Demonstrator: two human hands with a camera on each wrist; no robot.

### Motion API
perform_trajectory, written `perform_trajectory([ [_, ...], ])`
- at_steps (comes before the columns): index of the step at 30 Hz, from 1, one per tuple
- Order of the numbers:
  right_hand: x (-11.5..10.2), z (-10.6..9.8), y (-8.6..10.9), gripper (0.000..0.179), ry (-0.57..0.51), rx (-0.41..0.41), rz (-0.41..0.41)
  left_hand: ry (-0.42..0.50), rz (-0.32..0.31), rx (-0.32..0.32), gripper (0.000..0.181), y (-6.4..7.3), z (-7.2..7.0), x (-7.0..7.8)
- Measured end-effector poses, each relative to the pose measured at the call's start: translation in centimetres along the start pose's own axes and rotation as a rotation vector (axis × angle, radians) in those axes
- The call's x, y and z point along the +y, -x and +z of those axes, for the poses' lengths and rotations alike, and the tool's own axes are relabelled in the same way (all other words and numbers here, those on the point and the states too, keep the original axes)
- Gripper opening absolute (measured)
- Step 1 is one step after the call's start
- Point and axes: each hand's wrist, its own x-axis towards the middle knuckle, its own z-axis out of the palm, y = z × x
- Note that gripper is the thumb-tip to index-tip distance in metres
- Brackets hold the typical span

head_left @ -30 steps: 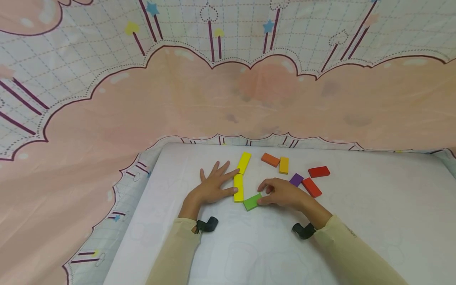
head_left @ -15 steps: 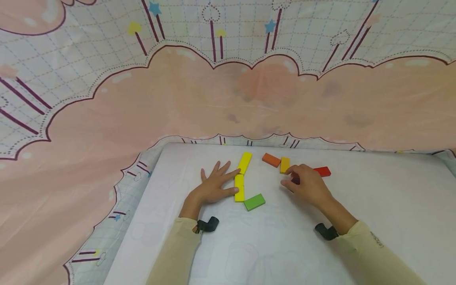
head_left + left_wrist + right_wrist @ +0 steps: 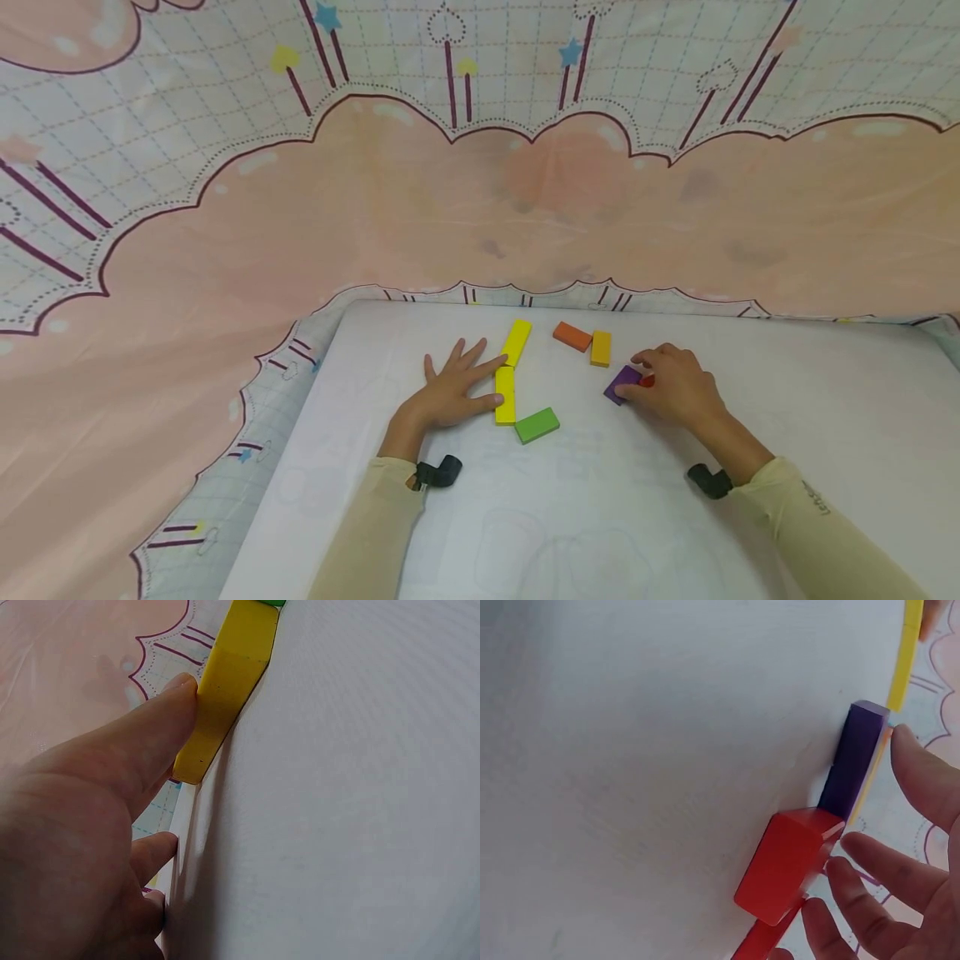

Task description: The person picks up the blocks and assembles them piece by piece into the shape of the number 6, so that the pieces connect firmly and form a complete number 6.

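My left hand (image 3: 455,392) lies with spread fingers beside two yellow blocks (image 3: 506,398), set end to end at a slight angle. Its thumb (image 3: 161,720) touches the side of the nearer one, and a finger touches their meeting point. A green block (image 3: 537,425) slants away from the nearer yellow block's lower end. My right hand (image 3: 675,387) hovers over a purple block (image 3: 618,387), thumb and fingers apart and loosely bent. In the right wrist view, the fingertips are close to a red block (image 3: 784,862) adjoining the purple one. A second red block (image 3: 759,941) is partly hidden.
An orange block (image 3: 572,337) and an amber block (image 3: 601,348) meet corner to corner farther back on the white table (image 3: 825,400). Behind the table hangs a peach and white patterned cloth (image 3: 420,217).
My right hand has let go of the green block and moved right to the purple and red blocks. The left hand stays against the yellow blocks.
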Motion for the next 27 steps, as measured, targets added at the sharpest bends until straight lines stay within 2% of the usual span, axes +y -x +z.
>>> perform_trajectory([
  [8, -0.05, 0.40, -0.17, 0.066, 0.044, -0.027, 0.020, 0.008, 0.005, 0.001, 0.070, 0.12, -0.06, 0.11],
  [13, -0.46, 0.50, 0.01, 0.065, 0.044, -0.005, 0.016, 0.007, 0.004, 0.003, 0.070, 0.13, -0.09, 0.13],
  [21, -0.75, 0.41, 0.31, 0.059, -0.102, 0.004, -0.024, 0.010, 0.000, 0.003, 0.070, 0.16, -0.19, 0.30],
  [27, -0.72, 0.33, 0.44, 0.053, -0.169, -0.002, -0.041, 0.008, -0.007, 0.003, 0.070, 0.13, -0.13, 0.35],
])
